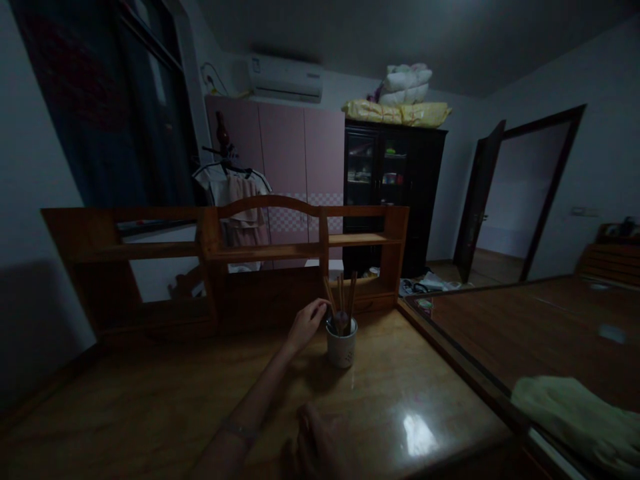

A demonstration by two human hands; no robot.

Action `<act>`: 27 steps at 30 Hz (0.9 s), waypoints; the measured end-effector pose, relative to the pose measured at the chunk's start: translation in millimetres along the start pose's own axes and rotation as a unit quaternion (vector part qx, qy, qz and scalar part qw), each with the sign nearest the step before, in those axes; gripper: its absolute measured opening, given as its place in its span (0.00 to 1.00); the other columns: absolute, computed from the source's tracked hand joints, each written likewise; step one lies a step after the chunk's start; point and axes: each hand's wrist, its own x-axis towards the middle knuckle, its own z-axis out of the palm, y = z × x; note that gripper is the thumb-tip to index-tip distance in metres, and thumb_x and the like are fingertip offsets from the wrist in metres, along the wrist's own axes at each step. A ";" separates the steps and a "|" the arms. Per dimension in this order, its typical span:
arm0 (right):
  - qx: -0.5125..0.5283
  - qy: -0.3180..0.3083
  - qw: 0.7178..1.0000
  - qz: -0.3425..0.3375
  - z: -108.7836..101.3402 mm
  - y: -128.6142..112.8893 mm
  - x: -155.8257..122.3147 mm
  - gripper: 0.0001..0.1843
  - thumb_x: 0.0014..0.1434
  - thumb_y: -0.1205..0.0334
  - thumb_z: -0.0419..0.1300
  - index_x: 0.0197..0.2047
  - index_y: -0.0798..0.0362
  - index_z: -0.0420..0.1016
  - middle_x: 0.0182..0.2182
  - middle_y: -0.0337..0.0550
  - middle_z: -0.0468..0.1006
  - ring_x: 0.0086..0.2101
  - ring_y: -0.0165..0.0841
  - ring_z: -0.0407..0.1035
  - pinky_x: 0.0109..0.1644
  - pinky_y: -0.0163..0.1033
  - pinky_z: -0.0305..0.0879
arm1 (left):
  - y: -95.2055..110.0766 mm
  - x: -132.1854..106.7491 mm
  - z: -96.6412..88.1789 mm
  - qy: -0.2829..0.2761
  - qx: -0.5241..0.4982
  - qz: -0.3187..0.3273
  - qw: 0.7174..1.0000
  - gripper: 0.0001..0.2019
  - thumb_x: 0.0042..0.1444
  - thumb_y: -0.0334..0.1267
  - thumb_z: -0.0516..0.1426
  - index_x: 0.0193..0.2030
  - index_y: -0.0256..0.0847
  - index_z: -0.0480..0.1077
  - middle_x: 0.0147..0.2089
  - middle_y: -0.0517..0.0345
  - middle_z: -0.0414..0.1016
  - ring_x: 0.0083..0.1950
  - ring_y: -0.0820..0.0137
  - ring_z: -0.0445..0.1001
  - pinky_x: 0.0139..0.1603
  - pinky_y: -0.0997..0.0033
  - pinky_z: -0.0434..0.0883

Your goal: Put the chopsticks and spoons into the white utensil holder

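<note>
A white cup [341, 350] stands upright on the wooden desk, with small dark marks on its side. Several slender wooden sticks, apparently chopsticks [352, 297], rise out of it, along with a rounded purplish thing [341, 319] at the rim. My left hand [306, 325] reaches to the cup's left side. Its fingertips are drawn together beside the leftmost sticks; what they pinch, if anything, is too dark to make out. Nearer to me, my right hand [319, 440] rests low over the desk, its fingers curled in, with nothing visible in them.
A wooden shelf unit [270, 251] runs along the desk's back edge. To the right, beyond a raised wooden edge, lies a lower brown surface [525, 327] with a pale greenish cloth [575, 413]. Pink wardrobe doors [283, 147], a dark cabinet [425, 180] and an open door [483, 193] stand behind.
</note>
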 end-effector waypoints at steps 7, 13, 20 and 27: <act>0.007 -0.008 1.000 -0.006 7.8 3.1 -0.1 0.08 0.60 0.59 0.56 0.43 0.48 0.69 0.22 0.38 0.75 0.25 0.33 0.71 0.29 0.32 0.60 | 4.3 -3.2 6.2 0.021 0.004 -0.010 1.000 0.16 0.64 0.49 0.45 0.41 0.45 0.70 0.37 0.62 0.75 0.38 0.71 0.72 0.40 0.74 0.65; -0.002 0.001 1.000 -0.014 6.2 0.0 -0.2 0.05 0.61 0.62 0.53 0.42 0.50 0.67 0.23 0.38 0.75 0.23 0.30 0.69 0.25 0.30 0.55 | 3.4 -5.9 12.4 0.039 -0.001 -0.019 0.999 0.16 0.65 0.49 0.43 0.43 0.46 0.68 0.37 0.62 0.74 0.38 0.70 0.73 0.41 0.74 0.65; 0.017 -0.013 1.000 -0.018 -3.1 -2.6 2.2 0.05 0.62 0.63 0.53 0.43 0.50 0.66 0.23 0.36 0.75 0.21 0.29 0.68 0.24 0.30 0.53 | 1.8 -6.4 7.6 0.072 -0.001 -0.030 0.997 0.15 0.64 0.49 0.45 0.45 0.46 0.68 0.34 0.62 0.72 0.32 0.72 0.72 0.35 0.76 0.65; 0.016 0.001 0.999 -0.029 -2.7 -2.2 2.2 0.05 0.63 0.64 0.51 0.42 0.51 0.67 0.23 0.37 0.75 0.22 0.29 0.69 0.26 0.29 0.55 | -5.4 -14.8 -0.6 0.144 0.023 -0.051 0.988 0.18 0.65 0.49 0.41 0.46 0.44 0.67 0.28 0.64 0.65 0.24 0.74 0.67 0.26 0.78 0.64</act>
